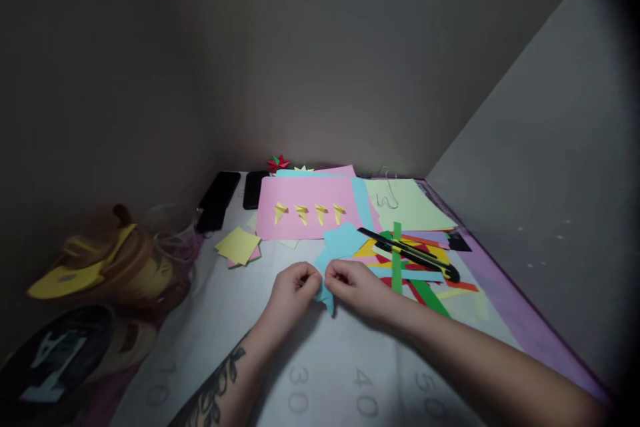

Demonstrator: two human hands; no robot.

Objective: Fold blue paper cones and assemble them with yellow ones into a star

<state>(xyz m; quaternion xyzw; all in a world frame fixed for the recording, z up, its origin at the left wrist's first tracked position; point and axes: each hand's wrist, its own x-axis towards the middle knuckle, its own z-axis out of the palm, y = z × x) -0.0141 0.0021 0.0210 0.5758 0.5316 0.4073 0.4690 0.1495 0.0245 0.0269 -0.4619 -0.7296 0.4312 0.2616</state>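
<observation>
Between my two hands is a piece of folded light blue paper (pixel 326 299), with a pointed end hanging down toward me. My left hand (pixel 296 283) pinches its left side, thumb against the curled fingers. From the right, my right hand (pixel 353 282) pinches it the same way. The fingers hide most of the paper's upper part. Just beyond the hands lie flat light blue sheets (pixel 345 240). Farther back, several small folded yellow paper pieces (pixel 301 215) sit in a row on a pink sheet (pixel 313 190).
To the right, a black and yellow utility knife (pixel 415 255) rests on coloured paper strips (pixel 397 267). Pale green sheets (pixel 413 203) lie behind. Yellow paper squares (pixel 239 245) and dark phones (pixel 220 190) are at left, caps (pixel 100 267) beyond the table's left edge. A red-green paper star (pixel 278 163) stands by the wall.
</observation>
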